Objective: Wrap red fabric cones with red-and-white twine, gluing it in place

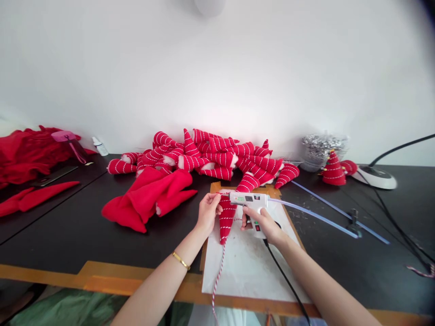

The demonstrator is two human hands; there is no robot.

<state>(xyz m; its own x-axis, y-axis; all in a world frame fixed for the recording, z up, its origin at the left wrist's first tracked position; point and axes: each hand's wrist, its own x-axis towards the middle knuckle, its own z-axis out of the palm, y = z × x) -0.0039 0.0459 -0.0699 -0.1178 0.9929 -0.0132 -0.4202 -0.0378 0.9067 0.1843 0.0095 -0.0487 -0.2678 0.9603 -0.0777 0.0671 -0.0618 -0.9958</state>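
The left hand [208, 212] pinches a fabric cone [226, 222] (cord-striped); the right hand [264, 222] grips a glue gun [247, 198].

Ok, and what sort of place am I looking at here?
Probably a craft workshop or workroom: the right hand holds a glue gun, striped red cones lie heaped on the black table, and plain red fabric pieces lie in front of them.

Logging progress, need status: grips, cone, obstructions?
Left grip on striped cone, at wide end. Right grip holding glue gun. Black cord crossing white sheet.
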